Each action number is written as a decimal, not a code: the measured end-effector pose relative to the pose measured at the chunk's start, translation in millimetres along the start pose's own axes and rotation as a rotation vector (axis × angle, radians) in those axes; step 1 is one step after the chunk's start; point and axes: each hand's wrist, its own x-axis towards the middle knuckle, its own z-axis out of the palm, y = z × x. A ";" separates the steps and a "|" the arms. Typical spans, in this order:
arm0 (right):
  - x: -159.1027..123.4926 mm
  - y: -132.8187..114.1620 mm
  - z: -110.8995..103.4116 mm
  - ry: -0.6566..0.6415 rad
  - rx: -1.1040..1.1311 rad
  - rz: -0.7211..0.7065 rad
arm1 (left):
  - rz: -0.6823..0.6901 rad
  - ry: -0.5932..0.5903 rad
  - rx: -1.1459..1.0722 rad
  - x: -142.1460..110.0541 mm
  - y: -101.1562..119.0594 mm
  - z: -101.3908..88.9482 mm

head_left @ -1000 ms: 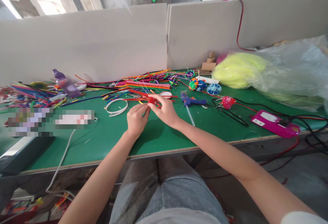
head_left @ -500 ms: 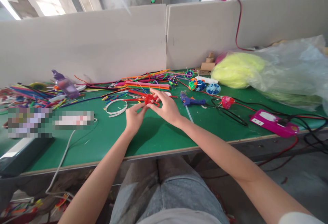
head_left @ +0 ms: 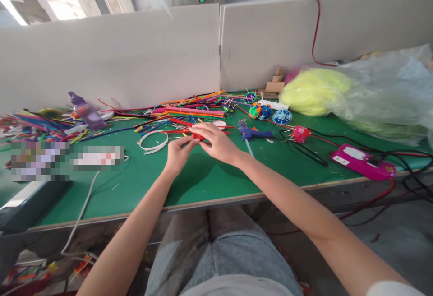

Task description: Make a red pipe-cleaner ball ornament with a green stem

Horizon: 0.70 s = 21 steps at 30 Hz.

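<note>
Above the green table, both hands meet at a small red ball (head_left: 198, 137) with thin sticks poking out of it. My left hand (head_left: 179, 154) pinches its near left side between thumb and fingers. Curled over its top and right side, my right hand (head_left: 218, 140) grips it too and hides much of it. Red pipe cleaners (head_left: 179, 122) lie just behind the hands. A white ring-shaped band (head_left: 154, 141) rests left of them. To the right lies a blue glue gun (head_left: 253, 132), and beyond it another red ball (head_left: 300, 134) with white sticks.
Colourful pipe cleaners (head_left: 192, 112) are heaped along the back. A purple bottle (head_left: 86, 111) leans at left. Patterned balls (head_left: 282, 116) sit at back right, near bagged yellow material (head_left: 314, 90). A magenta power strip (head_left: 361, 163) with black cables lies right. The table edge (head_left: 216, 201) is close.
My right hand has closed further over the red ball, its fingers lower and more bent, so less of the ball shows. My left hand stays nearly in place.
</note>
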 end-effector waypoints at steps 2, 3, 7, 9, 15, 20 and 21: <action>0.6 0.1 -0.8 -0.002 0.014 0.002 | 0.005 0.008 -0.009 -0.1 0.2 -0.1; 0.8 0.4 -1.2 0.001 0.024 0.001 | 0.006 0.009 -0.010 -0.1 0.4 -0.1; 1.1 2.9 -1.1 0.024 0.051 -0.037 | 0.001 0.003 -0.007 -0.2 0.1 0.0; 0.8 4.2 -0.4 0.029 0.053 -0.052 | -0.004 -0.005 -0.015 -0.3 -0.7 -0.1; 0.6 4.2 -0.3 0.022 0.058 -0.054 | 0.001 -0.034 -0.011 0.0 -2.0 -0.9; 0.4 2.8 -0.8 0.023 0.075 -0.058 | 0.007 -0.031 -0.009 0.3 -0.8 -0.7; 0.2 2.7 -0.7 0.024 0.083 -0.061 | 0.008 -0.031 -0.005 0.2 -0.6 -0.6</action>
